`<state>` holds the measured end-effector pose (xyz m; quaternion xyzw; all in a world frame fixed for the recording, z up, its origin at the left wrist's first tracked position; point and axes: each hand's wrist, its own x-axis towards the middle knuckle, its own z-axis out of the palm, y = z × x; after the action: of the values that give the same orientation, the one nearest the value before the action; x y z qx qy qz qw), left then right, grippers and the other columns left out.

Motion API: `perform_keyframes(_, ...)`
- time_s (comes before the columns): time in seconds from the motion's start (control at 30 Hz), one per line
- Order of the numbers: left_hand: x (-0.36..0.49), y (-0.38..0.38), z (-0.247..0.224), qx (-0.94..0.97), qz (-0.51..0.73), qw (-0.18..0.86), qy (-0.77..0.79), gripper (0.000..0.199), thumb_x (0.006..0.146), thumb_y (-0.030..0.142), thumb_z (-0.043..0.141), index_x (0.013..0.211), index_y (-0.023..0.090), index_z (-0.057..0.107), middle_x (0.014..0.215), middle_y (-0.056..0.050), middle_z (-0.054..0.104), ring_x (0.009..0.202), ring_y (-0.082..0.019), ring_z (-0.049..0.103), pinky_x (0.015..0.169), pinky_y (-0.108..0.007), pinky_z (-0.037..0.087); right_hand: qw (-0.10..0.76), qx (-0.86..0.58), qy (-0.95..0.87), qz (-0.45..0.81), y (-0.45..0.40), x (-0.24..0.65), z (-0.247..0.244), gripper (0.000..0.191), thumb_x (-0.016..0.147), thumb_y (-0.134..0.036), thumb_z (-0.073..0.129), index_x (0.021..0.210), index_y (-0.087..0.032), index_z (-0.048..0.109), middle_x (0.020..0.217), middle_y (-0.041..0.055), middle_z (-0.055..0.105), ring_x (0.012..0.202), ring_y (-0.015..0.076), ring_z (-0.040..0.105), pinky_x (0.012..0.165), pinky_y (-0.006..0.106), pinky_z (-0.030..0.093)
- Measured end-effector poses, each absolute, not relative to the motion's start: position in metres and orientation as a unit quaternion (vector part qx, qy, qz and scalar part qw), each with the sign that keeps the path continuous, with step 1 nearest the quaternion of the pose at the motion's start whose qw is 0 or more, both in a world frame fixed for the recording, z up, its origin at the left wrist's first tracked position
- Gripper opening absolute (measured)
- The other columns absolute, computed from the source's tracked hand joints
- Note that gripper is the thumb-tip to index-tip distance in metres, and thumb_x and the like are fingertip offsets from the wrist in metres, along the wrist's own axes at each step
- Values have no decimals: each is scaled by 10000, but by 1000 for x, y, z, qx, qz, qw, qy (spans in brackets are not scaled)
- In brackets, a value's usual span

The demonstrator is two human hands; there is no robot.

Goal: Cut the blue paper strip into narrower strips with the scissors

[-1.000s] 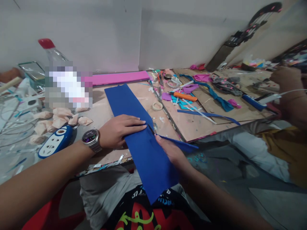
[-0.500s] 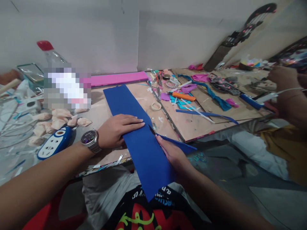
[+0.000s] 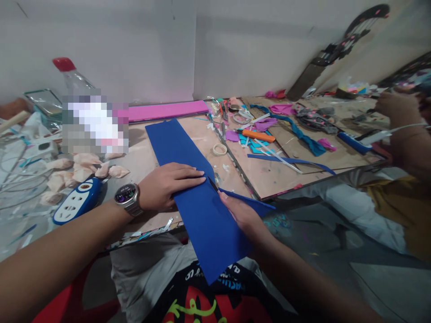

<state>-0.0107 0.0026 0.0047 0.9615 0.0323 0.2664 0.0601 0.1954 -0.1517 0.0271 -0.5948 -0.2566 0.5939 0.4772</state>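
Note:
A long blue sheet, which looks like craft foam, stretches from the table to above my lap. My left hand, wearing a watch, lies across it with the fingers stretched out flat; its thumb is hidden. At the sheet's right edge my right hand is closed on a pair of scissors. Only a dark blade shows, pointing away from me at the cut; the handles are out of sight. A narrow blue strip splits off there and sticks out to the right.
A tape roll, an orange cutter and a loose blue strip lie beyond. On the left are a blue-white power strip, pale crumpled pieces and a red-capped bottle. Another person's hand is at far right.
Almost nothing differs. My left hand has shifted very slightly toward me and to the right on the sheet. The scissors stay at nearly the same spot.

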Motion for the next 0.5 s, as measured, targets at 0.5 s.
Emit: perform_keyframes(0.5,-11,2,6,960,272,61,31,499,960,323,612,1445,214,581,1408,-130,676,1253,-283,664,1028,-477,570,474,-581,-200,630,-152,191,38,250,895,-422,707,943,-187,781,896,62,798,784,218,711,750,316,579)
